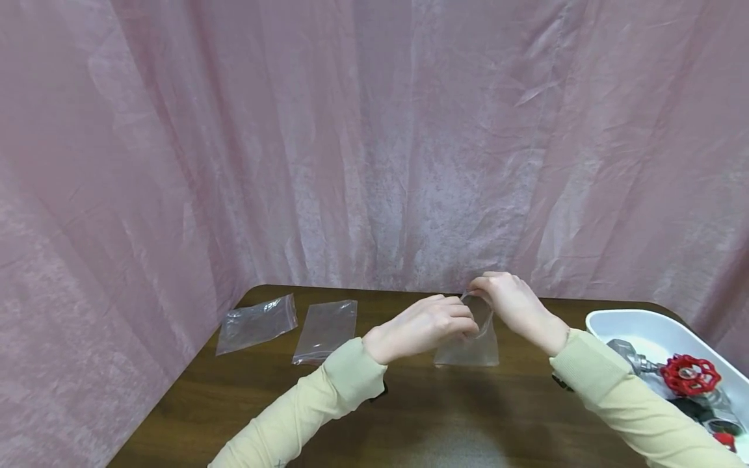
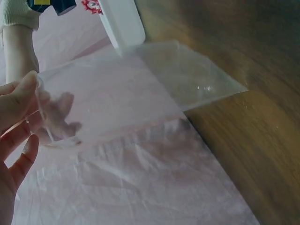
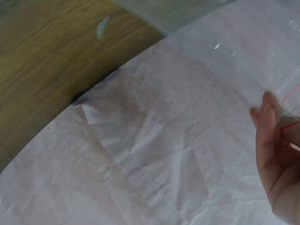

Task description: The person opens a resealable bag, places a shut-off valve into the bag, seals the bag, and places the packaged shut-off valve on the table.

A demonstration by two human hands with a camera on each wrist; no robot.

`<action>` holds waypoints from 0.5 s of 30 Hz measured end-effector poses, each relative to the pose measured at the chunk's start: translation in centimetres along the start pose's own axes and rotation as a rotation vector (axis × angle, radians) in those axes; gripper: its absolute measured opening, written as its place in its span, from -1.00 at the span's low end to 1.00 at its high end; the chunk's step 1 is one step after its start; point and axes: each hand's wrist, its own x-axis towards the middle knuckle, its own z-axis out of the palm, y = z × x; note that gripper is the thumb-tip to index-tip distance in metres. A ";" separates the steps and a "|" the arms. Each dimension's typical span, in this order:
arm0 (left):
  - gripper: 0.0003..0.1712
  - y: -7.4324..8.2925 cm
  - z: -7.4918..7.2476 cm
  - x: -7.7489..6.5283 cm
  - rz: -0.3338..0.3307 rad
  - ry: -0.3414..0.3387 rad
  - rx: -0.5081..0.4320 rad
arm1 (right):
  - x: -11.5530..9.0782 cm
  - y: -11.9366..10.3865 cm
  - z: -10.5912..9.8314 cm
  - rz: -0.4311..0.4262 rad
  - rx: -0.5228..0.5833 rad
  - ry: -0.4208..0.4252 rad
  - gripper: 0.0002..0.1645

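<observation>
Plastic bag [image 1: 468, 354]: over the bench [image 1: 234, 403], mouth spread
Left hand [image 1: 430, 323]: fingers pinching its rim
Right hand [image 1: 521, 309]: fingers pinching opposite rim
Other bags [image 1: 326, 328]: 9 o'clock from it
Bin [image 1: 632, 323]: 3 o'clock

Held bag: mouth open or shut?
Open: left hand and right hand hold the bag with its edges parted, a rounded gap between them.

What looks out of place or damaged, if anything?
The leftmost bag lies askew on the table, turned differently from the neighbouring bag. The right wrist view shows a pale mark on the table, perhaps only glare.
</observation>
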 end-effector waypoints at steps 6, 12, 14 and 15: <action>-0.61 -1.1 -0.6 -0.8 -0.043 0.075 -0.026 | -0.7 1.1 -0.5 -0.121 0.135 0.021 -0.86; -0.63 -1.8 -1.3 -1.4 -0.029 0.148 -0.084 | -1.4 1.7 -0.7 -0.143 0.258 0.022 -0.85; -0.65 -1.7 -1.2 -1.4 -0.008 0.150 -0.118 | -1.5 1.6 -0.6 -0.141 0.273 0.019 -0.85; -0.66 -1.7 -1.1 -1.3 0.003 0.148 -0.129 | -1.5 1.5 -0.5 -0.140 0.283 0.013 -0.86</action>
